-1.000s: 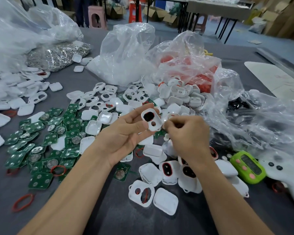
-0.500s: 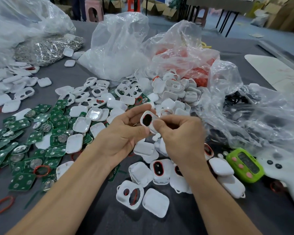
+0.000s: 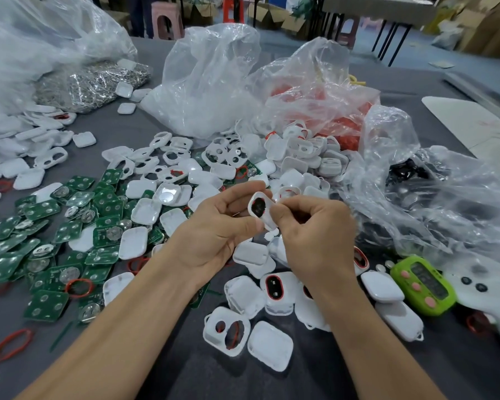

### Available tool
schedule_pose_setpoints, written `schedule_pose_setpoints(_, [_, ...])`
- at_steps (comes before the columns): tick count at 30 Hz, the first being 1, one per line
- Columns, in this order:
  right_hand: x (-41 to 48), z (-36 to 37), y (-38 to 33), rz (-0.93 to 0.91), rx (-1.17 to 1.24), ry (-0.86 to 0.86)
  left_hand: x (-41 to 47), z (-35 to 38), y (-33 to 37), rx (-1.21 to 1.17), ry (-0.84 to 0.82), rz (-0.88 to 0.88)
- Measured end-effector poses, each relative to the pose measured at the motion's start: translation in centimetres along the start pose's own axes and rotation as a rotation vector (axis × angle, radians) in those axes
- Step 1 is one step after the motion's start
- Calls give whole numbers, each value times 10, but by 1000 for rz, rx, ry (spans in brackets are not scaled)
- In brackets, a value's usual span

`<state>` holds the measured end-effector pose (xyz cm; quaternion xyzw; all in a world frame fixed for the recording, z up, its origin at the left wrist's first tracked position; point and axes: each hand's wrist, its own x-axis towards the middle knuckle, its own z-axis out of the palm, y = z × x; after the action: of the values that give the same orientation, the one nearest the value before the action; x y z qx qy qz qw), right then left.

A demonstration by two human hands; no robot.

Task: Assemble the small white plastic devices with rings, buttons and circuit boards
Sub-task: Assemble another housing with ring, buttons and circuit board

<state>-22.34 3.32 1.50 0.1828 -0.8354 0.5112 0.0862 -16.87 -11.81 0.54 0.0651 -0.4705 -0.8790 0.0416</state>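
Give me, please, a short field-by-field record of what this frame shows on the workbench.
held part: white shell, its dark opening edged in red
left hand: grips the shell's left side
right hand: pinches its right side
left of the hands: green circuit boards, loose red rings
right of the hands: green device with pink buttons
behind: clear plastic bags
surface: grey table

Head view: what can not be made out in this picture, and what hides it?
Head view, white shell: held by the left hand; the fingers of the right hand pinch and cover its lower end.
Head view, black parts: blurred by the wrinkled clear bag around them.
Head view, white handheld device: cut off by the right edge.
Head view, circuit board under the left wrist: mostly covered by the left forearm.
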Motion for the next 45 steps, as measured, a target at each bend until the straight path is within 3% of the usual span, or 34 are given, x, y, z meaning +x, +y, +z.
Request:
schedule_pose_setpoints(8, [-5,4,-4,-114,-210,43,0,2,-3,5,13,18])
schedule_pose_setpoints(17, [-5,2,-3,-58,-135,97,0,3,-3,-64,2,3])
schedule_pose_setpoints(23, [-3,3,0,-31,-34,55,0,6,-3,-198,21,-18])
schedule_pose_setpoints(33, [-2,-1,-3,-60,18,30,0,5,-1,-211,6,-24])
schedule_pose_setpoints(38, [5,-11,-2,43,232,184,0,5,1,-220,-50,-41])
schedule_pose_setpoints(45, [13,-19,6,126,200,150,0,0,6,-209,-108,-44])
